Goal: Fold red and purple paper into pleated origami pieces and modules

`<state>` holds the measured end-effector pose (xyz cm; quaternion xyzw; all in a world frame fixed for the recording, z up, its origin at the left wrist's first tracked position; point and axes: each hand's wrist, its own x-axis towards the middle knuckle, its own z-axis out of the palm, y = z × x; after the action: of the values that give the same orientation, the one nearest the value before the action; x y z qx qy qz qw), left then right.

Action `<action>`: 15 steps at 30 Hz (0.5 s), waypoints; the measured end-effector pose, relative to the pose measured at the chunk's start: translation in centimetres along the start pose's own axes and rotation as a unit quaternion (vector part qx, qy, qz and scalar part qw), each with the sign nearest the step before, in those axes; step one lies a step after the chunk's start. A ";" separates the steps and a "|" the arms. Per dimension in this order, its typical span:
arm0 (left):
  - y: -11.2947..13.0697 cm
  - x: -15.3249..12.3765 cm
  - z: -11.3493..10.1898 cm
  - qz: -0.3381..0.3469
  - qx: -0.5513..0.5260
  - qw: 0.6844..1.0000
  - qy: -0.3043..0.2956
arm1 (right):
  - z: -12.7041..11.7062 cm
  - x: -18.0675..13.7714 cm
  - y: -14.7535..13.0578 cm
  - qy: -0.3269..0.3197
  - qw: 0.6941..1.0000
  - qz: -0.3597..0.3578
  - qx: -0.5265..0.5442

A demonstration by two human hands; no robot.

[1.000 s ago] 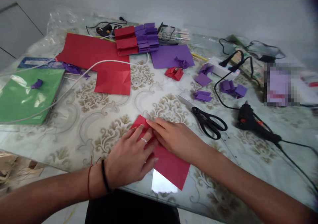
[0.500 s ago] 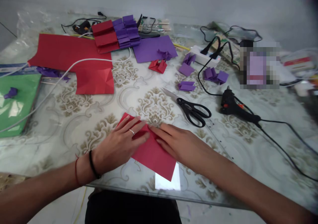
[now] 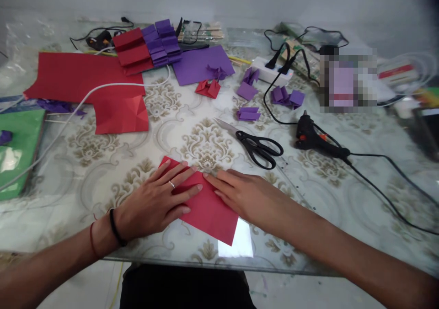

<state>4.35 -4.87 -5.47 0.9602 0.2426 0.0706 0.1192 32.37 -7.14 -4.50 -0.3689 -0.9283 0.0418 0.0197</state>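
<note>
A sheet of red paper (image 3: 216, 215) lies slantwise near the table's front edge, apparently folded along its upper right edge. My left hand (image 3: 161, 197), wearing a ring, rests flat over the sheet's left part with its fingers spread apart. From the right, my right hand (image 3: 240, 190) lays its outstretched fingers along the upper right edge; the thumb side is partly hidden. Neither hand grips the paper visibly. Black-handled scissors (image 3: 259, 148) lie just beyond my right hand, blades pointing up and left.
A black glue gun (image 3: 317, 140) with its cable lies to the right. Behind are a white power strip (image 3: 270, 71), folded purple paper pieces (image 3: 248, 113), and a small red folded piece (image 3: 207, 89). Red sheets (image 3: 85, 73), a white cable (image 3: 116, 84) and a green pack (image 3: 20, 162) occupy the left.
My left hand's fingers have spread wider, its thumb now apart from the index finger. My right hand keeps its place at the edge. The view has shifted slightly.
</note>
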 end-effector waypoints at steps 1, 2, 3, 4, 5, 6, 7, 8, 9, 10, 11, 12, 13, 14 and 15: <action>-0.1 -0.1 0.0 0.003 0.003 1.000 -0.006 | -0.2 -0.2 0.1 -0.003 1.000 -0.007 -0.005; -0.2 -0.2 -0.1 0.006 0.006 1.000 -0.012 | -0.3 -0.4 0.1 -0.006 1.000 -0.013 -0.010; -0.2 -0.2 -0.1 0.009 0.009 1.000 -0.016 | -0.5 -0.7 0.2 -0.011 1.000 -0.020 -0.015; -0.3 -0.3 -0.1 0.012 0.011 1.000 -0.020 | -0.7 -1.0 0.3 -0.017 0.999 -0.025 -0.021; -0.4 -0.4 -0.2 0.013 0.013 1.000 -0.023 | -0.8 -1.4 0.4 -0.022 0.999 -0.029 -0.028; -0.5 -0.4 -0.2 0.013 0.014 1.000 -0.025 | -0.9 -1.8 0.4 -0.024 0.999 -0.032 -0.036; -0.5 -0.4 -0.2 0.014 0.014 0.999 -0.025 | -1.0 -2.4 0.4 -0.021 0.998 -0.034 -0.044; -0.6 -0.4 -0.3 0.015 0.015 0.999 -0.026 | -1.1 -2.9 0.4 -0.014 0.998 -0.034 -0.051; -0.6 -0.4 -0.3 0.016 0.016 0.999 -0.026 | -1.1 -3.6 0.4 -0.007 0.998 -0.030 -0.055; -0.7 -0.4 -0.3 0.017 0.016 0.999 -0.026 | -1.1 -4.2 0.3 0.000 0.998 -0.024 -0.055; -0.7 -0.4 -0.3 0.017 0.016 0.999 -0.026 | -1.1 -4.9 0.3 0.005 0.999 -0.014 -0.051; -0.8 -0.4 -0.3 0.018 0.015 0.999 -0.024 | -1.1 -5.6 0.3 0.009 0.999 -0.004 -0.047; -0.8 -0.3 -0.3 0.019 0.013 1.000 -0.020 | -1.1 -6.2 0.3 0.013 0.999 0.007 -0.044; -0.7 -0.3 -0.3 0.019 0.010 1.000 -0.017 | -1.1 -6.7 0.2 0.019 0.999 0.016 -0.042; -0.7 -0.3 -0.3 0.019 0.008 1.000 -0.013 | -1.1 -7.2 0.2 0.027 0.999 0.022 -0.039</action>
<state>3.73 -4.39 -5.34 0.9663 0.2234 0.0585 0.1136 37.82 -11.82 -3.45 -0.3909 -0.9200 -0.0044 0.0291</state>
